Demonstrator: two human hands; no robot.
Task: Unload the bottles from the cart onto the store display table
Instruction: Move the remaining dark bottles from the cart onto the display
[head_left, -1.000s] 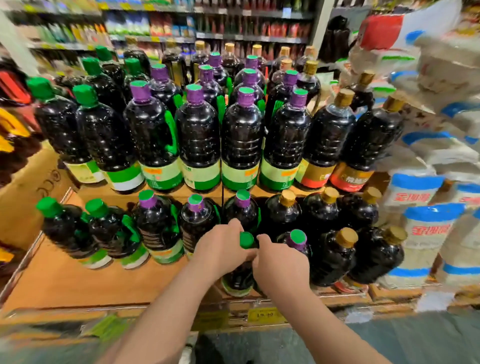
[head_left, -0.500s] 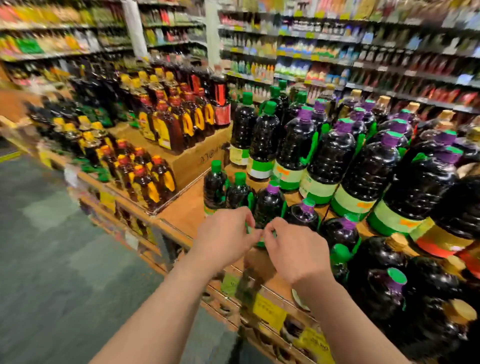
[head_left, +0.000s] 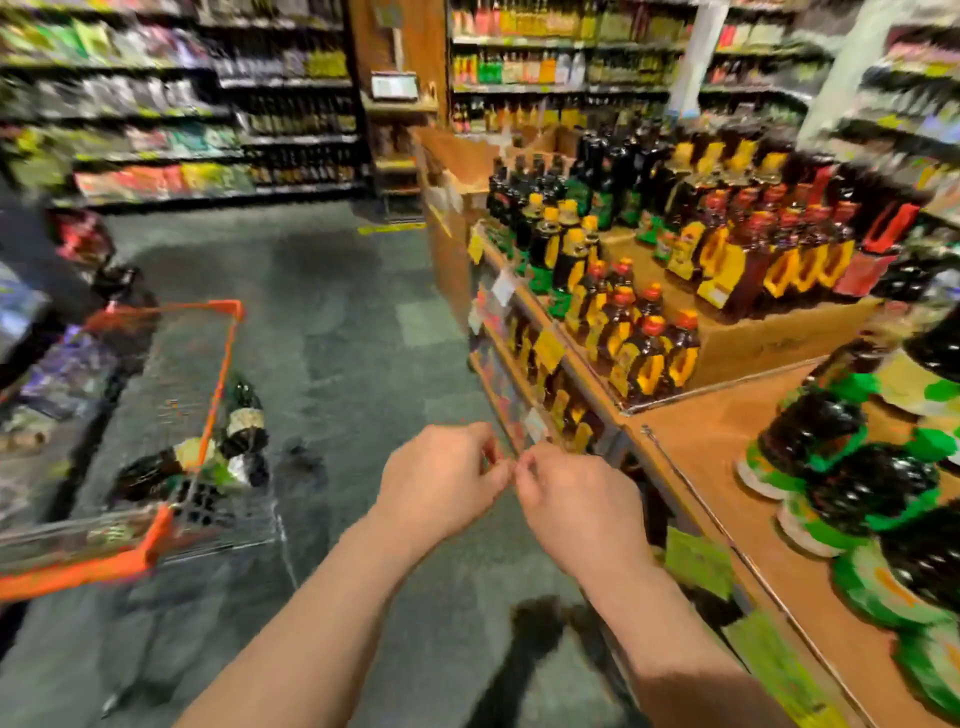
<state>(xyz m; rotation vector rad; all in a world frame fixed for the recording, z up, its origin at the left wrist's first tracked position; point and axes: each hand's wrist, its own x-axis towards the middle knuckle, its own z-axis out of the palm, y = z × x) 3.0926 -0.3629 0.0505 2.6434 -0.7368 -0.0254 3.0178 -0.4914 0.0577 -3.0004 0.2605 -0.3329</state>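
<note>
Since the earlier frame the view has swung left, away from the dark bottles on the display surface (head_left: 727, 441) and toward the aisle, bringing the cart (head_left: 156, 540) into sight. Both hands have drawn back off the surface and now hover over the floor. Left hand (head_left: 441, 483) and right hand (head_left: 576, 499) sit close together, fingertips nearly meeting; fingers (head_left: 485, 441) are curled narrow, and whether they pinch anything cannot be told through the blur.

Cart, at left, is wire with orange trim. Two bottles in the cart (head_left: 208, 457) are visible: dark glass-like bodies, pale labels, one lying, one leaning against the wall.

Green-labelled dark bottles (head_left: 810, 436) stand on the surface at right; at least four show. Farther back, yellow-labelled bottles (head_left: 639, 353) crowd a cardboard tier, too many and too blurred to count.
</note>
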